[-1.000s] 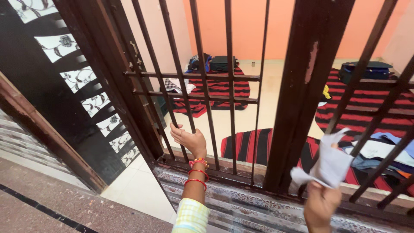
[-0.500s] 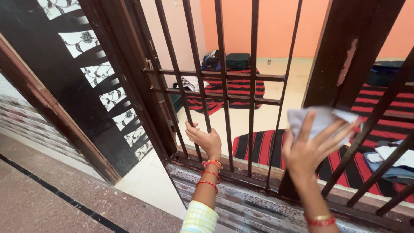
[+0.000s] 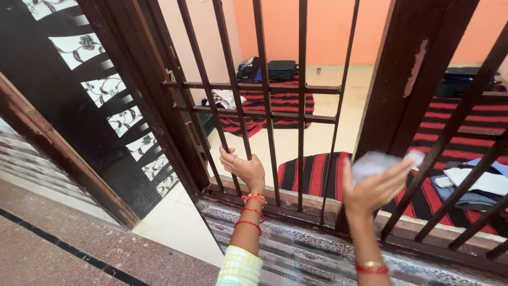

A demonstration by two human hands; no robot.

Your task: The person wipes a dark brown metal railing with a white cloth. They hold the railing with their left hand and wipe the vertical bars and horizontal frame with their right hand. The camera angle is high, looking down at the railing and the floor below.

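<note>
Hanging onto the window grille here

We're gripping a bar of the metal grille (image 3: 264,100) with our left hand (image 3: 244,169), while our right hand (image 3: 373,188) is clutching a blurry pale cloth (image 3: 378,161).

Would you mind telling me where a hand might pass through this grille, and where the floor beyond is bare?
The gaps between the upright bars are open right of the left hand. The pale floor between the striped mats is bare. Near the right hand and its cloth, folded clothes crowd the mat.
</note>
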